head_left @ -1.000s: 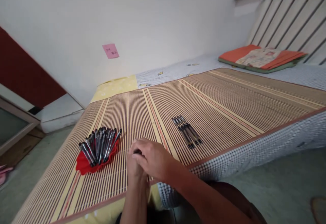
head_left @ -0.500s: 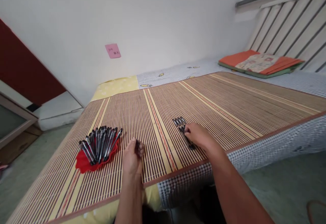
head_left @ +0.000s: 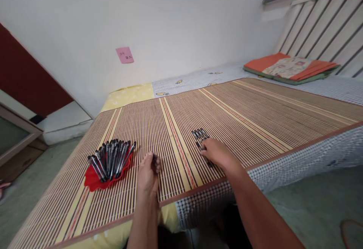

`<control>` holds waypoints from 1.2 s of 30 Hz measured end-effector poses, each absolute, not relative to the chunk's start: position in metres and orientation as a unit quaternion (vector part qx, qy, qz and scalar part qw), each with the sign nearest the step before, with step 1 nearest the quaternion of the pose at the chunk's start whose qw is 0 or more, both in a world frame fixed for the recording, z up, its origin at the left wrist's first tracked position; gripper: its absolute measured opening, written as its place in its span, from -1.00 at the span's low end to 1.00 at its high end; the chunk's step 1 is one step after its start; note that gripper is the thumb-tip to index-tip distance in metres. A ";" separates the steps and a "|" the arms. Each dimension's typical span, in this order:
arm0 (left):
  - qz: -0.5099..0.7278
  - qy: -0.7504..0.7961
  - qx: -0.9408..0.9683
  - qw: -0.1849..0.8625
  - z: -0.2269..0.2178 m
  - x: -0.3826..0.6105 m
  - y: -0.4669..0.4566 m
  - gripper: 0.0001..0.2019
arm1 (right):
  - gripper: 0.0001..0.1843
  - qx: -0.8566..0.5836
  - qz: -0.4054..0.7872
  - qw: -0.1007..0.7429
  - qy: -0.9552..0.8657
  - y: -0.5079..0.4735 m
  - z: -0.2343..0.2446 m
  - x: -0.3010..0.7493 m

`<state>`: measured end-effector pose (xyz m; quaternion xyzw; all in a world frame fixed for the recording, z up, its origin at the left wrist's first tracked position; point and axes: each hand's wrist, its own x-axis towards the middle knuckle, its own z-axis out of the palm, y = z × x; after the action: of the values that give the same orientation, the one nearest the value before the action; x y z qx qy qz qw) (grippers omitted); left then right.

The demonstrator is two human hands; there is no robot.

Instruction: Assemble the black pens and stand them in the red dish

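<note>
Several black pens [head_left: 200,133] lie side by side in a row on the striped mat. Over their near part is my right hand [head_left: 217,151], its fingers pinched at a dark pen [head_left: 198,145] on the row's left side; the hand covers much of the pens. My left hand [head_left: 148,171] rests on the mat, fingers curled round something dark that is mostly hidden. To its left, a red scalloped dish [head_left: 92,181] holds a fanned pile of black pens with clear barrels [head_left: 113,158].
The bamboo mat [head_left: 232,124] covers most of the bed, with checked bedding [head_left: 283,175] along its front edge. Folded orange and green cloth [head_left: 292,67] lies at the back right by white bed rails [head_left: 317,26]. A pink note [head_left: 124,55] is on the wall.
My right hand has shifted slightly left across the row and now hides more of the pens' near ends. My left hand and the red dish stay almost where they were.
</note>
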<state>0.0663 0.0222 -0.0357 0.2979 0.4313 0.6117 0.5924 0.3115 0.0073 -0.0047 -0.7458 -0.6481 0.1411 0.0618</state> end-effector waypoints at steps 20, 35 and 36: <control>0.454 0.485 0.504 0.552 -0.049 0.078 0.017 -0.55 | -0.87 -0.600 0.265 0.285 -0.699 0.000 -0.018 0.220; 0.521 0.490 0.394 0.577 -0.057 0.072 0.022 -0.55 | -0.66 -0.764 0.128 0.141 -0.616 0.011 -0.022 0.326; 0.517 0.489 0.397 0.579 -0.056 0.072 0.021 -0.55 | -0.66 -0.765 0.129 0.137 -0.616 0.011 -0.023 0.325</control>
<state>0.0721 0.0213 -0.0562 0.3968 0.4894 0.5174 0.5791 0.3249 0.0111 -0.0230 -0.7648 -0.6162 0.1295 0.1365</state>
